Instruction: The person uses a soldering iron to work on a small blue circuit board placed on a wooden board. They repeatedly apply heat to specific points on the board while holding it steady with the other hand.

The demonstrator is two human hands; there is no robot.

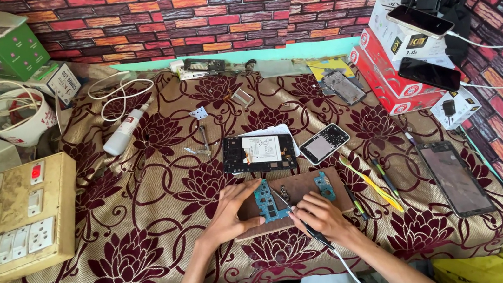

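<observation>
Lower centre of frame: blue circuit board (266, 202) lies flat on a brown wooden block (299, 188), which sits on the table (148, 237) under a maroon floral cloth.

Left hand (230, 214): fingers spread flat, pressing on the left end of the block, fingertips touching the board's left edge. Grip is apart, clamped on nothing.

Right hand (319, 215): just right of and below the board, fingers together, grip clamped on a thin dark tool (314, 235) with a white cable running off the bottom edge. Tool tip points up-left and meets the board near its lower right edge. Can't tell whether the tip actually touches.

A second small blue board piece (324, 185) lies on the right end of the block, just above the right hand.

Around it:
- Directly above the block: opened phone frame (259, 153) with a white battery in it.
- Just right of that: small phone (324, 143), screen up, tilted.
- Right of the block: yellow pry tools (372, 185) and a green-handled one.
- Far right: dark tablet screen (456, 178) lying flat.
- Upper right: red-and-white boxes (391, 73) with two phones on top.
- Left edge: yellowed switch and socket board (12, 222).
- Upper left: white bottle (124, 131) lying on the cloth, coiled white cables near it.
</observation>
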